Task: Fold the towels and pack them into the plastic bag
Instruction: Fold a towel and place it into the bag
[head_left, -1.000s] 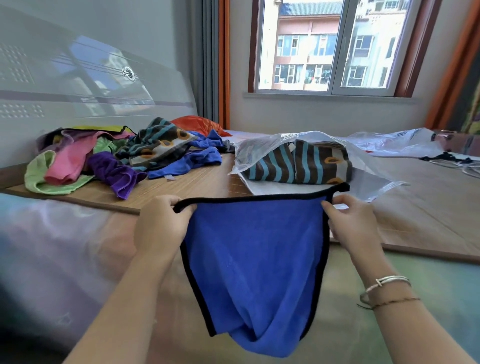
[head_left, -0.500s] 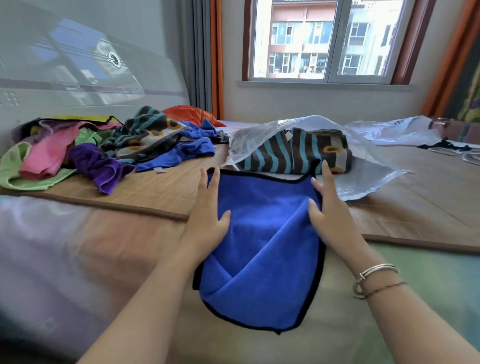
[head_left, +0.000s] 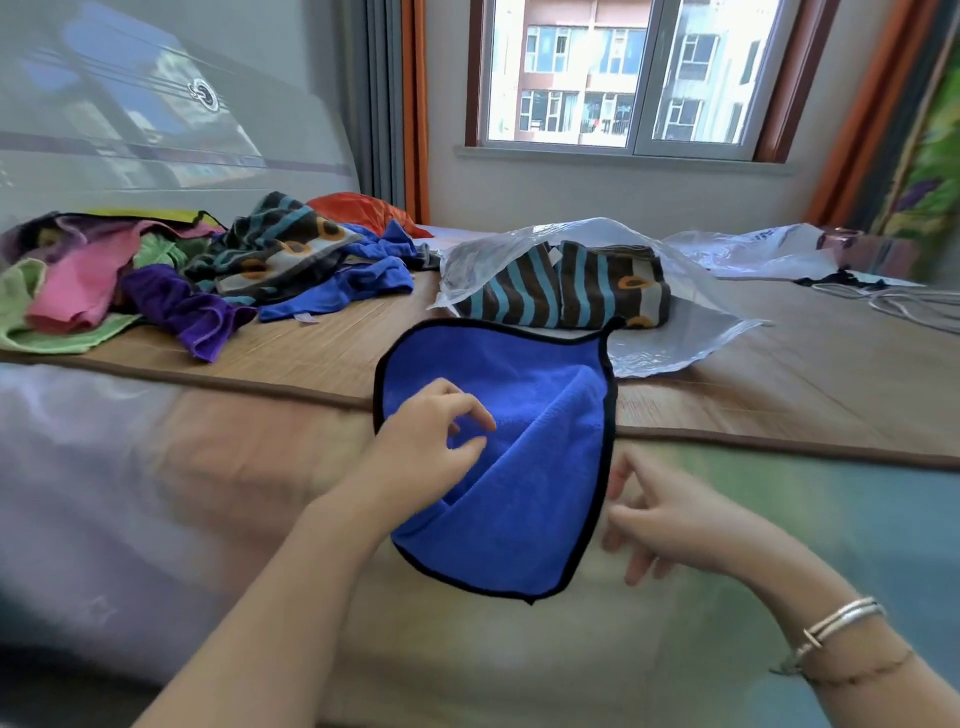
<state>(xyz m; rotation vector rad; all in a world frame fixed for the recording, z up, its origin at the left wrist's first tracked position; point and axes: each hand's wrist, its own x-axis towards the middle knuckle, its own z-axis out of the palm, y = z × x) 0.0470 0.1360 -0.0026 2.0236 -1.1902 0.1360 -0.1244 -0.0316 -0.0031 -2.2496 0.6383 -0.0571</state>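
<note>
On the bed mat (head_left: 322, 358), a black-edged blue towel (head_left: 509, 467) lies folded.

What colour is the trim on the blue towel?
Black, running round the whole edge of the blue towel; clearest in the head view.

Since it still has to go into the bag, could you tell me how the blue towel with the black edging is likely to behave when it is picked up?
The blue towel will probably go limp: it already lies in soft folds and sags over the mat's edge. It looks thin, so likely light. Its fuzzy pile should grip rather than slip.
</note>
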